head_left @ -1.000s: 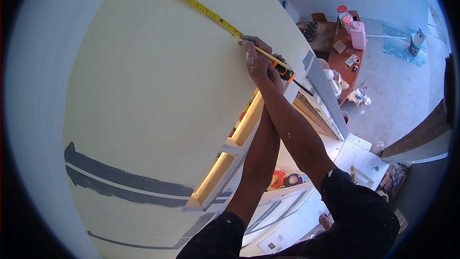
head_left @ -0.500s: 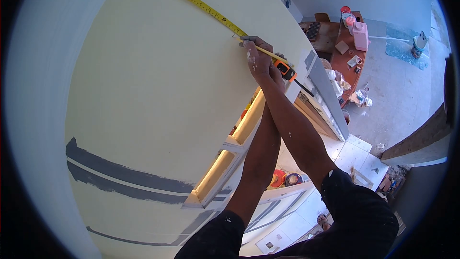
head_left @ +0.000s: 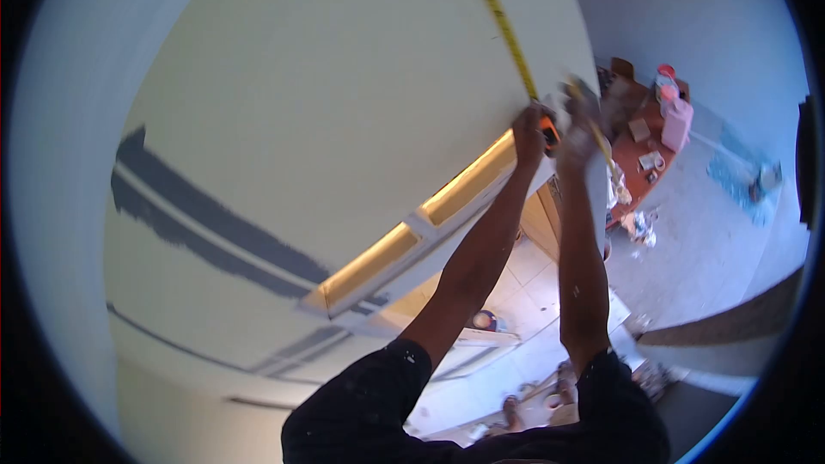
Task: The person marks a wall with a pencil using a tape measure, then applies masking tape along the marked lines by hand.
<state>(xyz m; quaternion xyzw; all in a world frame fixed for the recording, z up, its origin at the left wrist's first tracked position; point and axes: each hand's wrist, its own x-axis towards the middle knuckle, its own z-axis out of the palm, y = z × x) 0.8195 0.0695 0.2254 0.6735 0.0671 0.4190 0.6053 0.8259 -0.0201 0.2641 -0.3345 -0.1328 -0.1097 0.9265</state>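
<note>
My left hand (head_left: 529, 136) is wrapped round the orange-and-black case of a tape measure (head_left: 550, 132) at the right part of the pale wall. From the case the yellow blade (head_left: 501, 19) runs up along the wall and out at the top of the view. Just to the right, my right hand (head_left: 578, 139) is smeared by motion, apart from the wall. A thin yellow pencil (head_left: 600, 141) is in its fingers, slanting down to the right. The two forearms are side by side, uncrossed.
Lit recesses (head_left: 468, 179) open in the wall below my left hand. Grey patches (head_left: 215, 206) streak the wall at left. At right, a red-brown table (head_left: 634, 174) holds a pink jug (head_left: 677, 125) and clutter. A blue sheet (head_left: 730, 174) lies on the floor.
My crossed arms have come apart. My right hand with the pencil has moved right, away from the tape blade. The view has turned, and the blade now looks steeper.
</note>
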